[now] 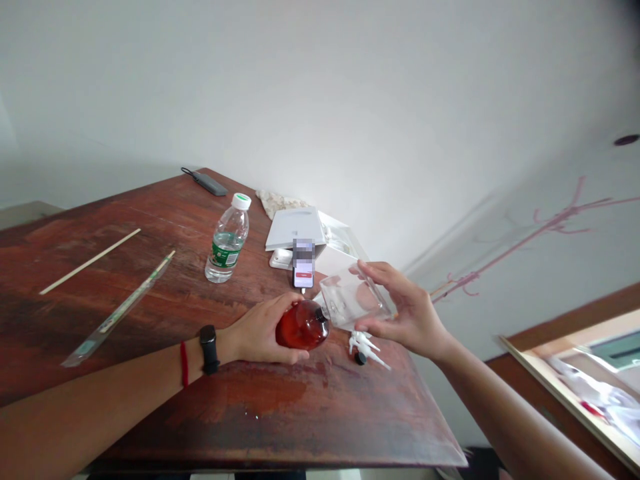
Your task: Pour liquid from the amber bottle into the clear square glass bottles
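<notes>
My left hand (273, 330) is wrapped round a reddish-amber bottle (301, 327) with a dark neck, tilted toward the right. In my right hand (403, 310) is a clear, square-sided bottle (353, 297), tipped on its side with its neck against the mouth of the amber bottle. I cannot tell whether liquid passes between them. Just below the clear bottle, white spray or pump nozzles (365, 345) lie on the wooden table (240, 407), beside a small black cap (360, 358).
A water bottle (227, 243) with a green label stands left of centre. Near it lie a bare chopstick (90, 261) and a wrapped chopstick pair (123, 310). Behind my hands are a phone (303, 267), a white box (295, 227) and a grey device (209, 182).
</notes>
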